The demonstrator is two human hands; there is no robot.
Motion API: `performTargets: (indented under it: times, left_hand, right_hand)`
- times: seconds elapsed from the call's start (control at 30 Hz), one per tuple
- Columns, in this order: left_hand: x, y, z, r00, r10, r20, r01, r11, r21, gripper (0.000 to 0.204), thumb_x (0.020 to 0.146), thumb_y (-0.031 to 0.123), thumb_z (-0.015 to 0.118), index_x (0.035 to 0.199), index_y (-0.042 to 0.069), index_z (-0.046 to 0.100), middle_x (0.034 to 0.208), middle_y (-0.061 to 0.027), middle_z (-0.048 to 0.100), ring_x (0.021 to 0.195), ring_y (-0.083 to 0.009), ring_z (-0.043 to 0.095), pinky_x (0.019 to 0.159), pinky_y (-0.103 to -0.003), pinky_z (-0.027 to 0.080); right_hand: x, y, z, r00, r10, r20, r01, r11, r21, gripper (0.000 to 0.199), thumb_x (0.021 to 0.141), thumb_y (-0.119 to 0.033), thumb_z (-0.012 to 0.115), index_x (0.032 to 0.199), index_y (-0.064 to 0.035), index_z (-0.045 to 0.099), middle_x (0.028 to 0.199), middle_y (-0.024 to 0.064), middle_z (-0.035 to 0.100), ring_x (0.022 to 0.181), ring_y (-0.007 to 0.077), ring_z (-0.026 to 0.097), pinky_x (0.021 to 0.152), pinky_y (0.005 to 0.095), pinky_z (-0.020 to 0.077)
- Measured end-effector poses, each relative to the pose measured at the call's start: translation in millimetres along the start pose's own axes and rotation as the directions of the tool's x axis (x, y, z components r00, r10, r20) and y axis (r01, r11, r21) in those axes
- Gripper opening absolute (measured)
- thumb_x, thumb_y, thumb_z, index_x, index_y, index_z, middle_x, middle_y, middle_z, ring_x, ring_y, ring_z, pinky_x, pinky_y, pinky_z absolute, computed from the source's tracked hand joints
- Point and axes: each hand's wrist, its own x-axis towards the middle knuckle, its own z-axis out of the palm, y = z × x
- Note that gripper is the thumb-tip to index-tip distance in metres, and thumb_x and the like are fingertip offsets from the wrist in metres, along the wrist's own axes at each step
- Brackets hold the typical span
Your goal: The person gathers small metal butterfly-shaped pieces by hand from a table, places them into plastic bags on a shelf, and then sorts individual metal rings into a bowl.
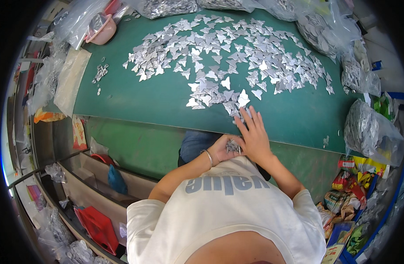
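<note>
The left hand [222,148] is cupped low at the near edge of the green tabletop [140,101], its fingers curled around a handful of grey metal pieces [233,146]; a bracelet [207,157] circles that wrist. The right hand [255,138] reaches past it from the right, fingers extended and slightly apart, their tips beside the nearest winged silver metal cutouts [206,94]; whether they touch one cannot be told. These cutouts lie in a small overlapping heap just beyond the hands, and many more spread in a wide, loose arc across the far part of the tabletop. Off to the left, well apart from the arc, sits a small cluster of metal bits [100,72], with a pink plastic basket [104,33] in the far left corner. At the near right corner stands a clear plastic bag [362,127] full of grey pieces, and more filled bags [166,7] line the far edge.
</note>
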Motion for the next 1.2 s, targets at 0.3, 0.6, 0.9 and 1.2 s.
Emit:
performTargets:
  times: [0.3, 0.6, 0.9, 1.2]
  left_hand:
    - [17.1, -3.4, -17.8, 0.970, -0.046, 0.237, 0.061, 0.996, -0.059, 0.040, 0.084, 0.023, 0.043, 0.113, -0.004, 0.051, 0.114, -0.0159, 0.056, 0.106, -0.0243, 0.054, 0.093, -0.038, 0.042]
    - [4.1, 6.6, -25.2, 0.967, -0.064, 0.248, 0.044, 0.995, 0.084, 0.031, 0.083, 0.024, 0.049, 0.102, 0.001, 0.059, 0.092, -0.0108, 0.060, 0.081, -0.0214, 0.058, 0.066, -0.030, 0.049]
    - [-65.1, 9.3, 2.0, 0.990, 0.015, 0.141, 0.014, 0.979, -0.201, 0.040, 0.082, 0.027, 0.050, 0.107, -0.004, 0.054, 0.093, -0.0138, 0.050, 0.076, -0.0189, 0.048, 0.063, -0.027, 0.044]
    - [-75.1, 87.1, 127.0, 0.956, 0.213, 0.199, -0.174, 0.965, -0.198, 0.038, 0.083, 0.023, 0.046, 0.109, -0.005, 0.051, 0.096, -0.0146, 0.055, 0.080, -0.0227, 0.054, 0.063, -0.029, 0.049]
  right_hand:
    - [-48.2, -1.9, 13.1, 0.958, -0.275, 0.075, 0.270, 0.960, 0.075, 0.037, 0.072, -0.016, 0.065, 0.106, -0.0036, 0.056, 0.123, 0.0105, 0.049, 0.122, 0.0345, 0.038, 0.100, 0.0509, 0.0286]
    - [-26.9, 6.1, -3.9, 0.930, -0.173, -0.325, 0.274, 0.915, 0.295, 0.026, 0.069, 0.007, 0.055, 0.095, 0.0034, 0.058, 0.089, 0.0158, 0.060, 0.084, 0.0329, 0.058, 0.077, 0.0402, 0.0438]
    - [-10.7, 27.2, -3.7, 0.846, 0.242, -0.474, -0.059, 0.928, 0.368, 0.033, 0.078, 0.004, 0.053, 0.111, 0.0034, 0.050, 0.091, 0.0144, 0.059, 0.083, 0.0291, 0.054, 0.078, 0.0383, 0.0408]
    - [-4.8, 25.8, -2.3, 0.868, 0.145, -0.475, -0.023, 0.967, 0.253, 0.026, 0.077, 0.002, 0.055, 0.103, 0.0027, 0.055, 0.080, 0.0120, 0.059, 0.073, 0.0279, 0.055, 0.072, 0.0370, 0.0411]
